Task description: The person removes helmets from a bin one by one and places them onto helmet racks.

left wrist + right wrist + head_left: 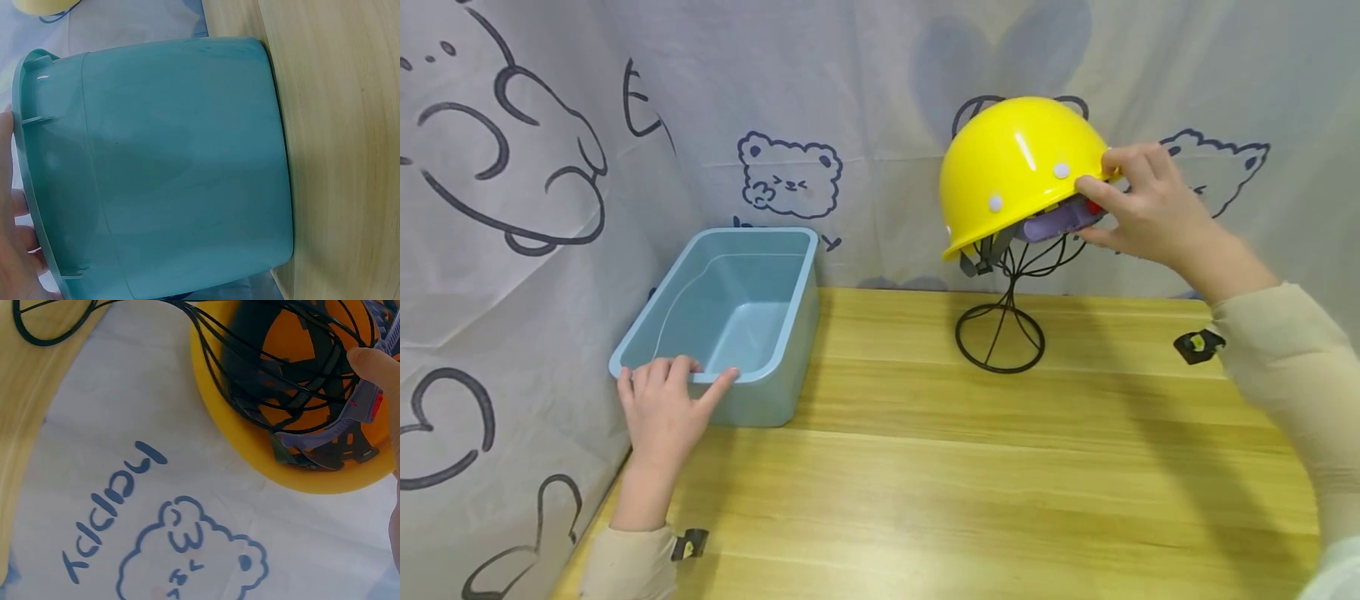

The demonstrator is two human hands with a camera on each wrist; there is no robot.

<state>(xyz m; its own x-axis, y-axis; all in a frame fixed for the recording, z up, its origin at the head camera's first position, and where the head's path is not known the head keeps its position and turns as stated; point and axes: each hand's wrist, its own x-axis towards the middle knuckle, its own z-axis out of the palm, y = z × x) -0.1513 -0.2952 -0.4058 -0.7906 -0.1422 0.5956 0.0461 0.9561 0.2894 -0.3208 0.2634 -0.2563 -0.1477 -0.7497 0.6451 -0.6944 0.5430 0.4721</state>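
Observation:
A yellow hard hat [1022, 167] sits tilted over the top of a black wire stand [1011, 283]. My right hand [1157, 208] grips the hat's right edge, fingers on the outer shell and thumb under the brim. In the right wrist view, the thumb reaches in by the purple headband [319, 434], with the stand's wires running up inside the hat. Over at the left, my left hand [666, 408] holds the front rim of a blue plastic bin [767, 400], fingers hooked over the edge and thumb spread along it. The left wrist view shows the bin's outer wall [181, 169].
Both the bin and the stand's round base are on a wooden table [925, 483]. A pale cloth [880, 100] with cartoon drawings hangs behind the table and along its left side. Dark chin straps [981, 258] dangle below the hat's front.

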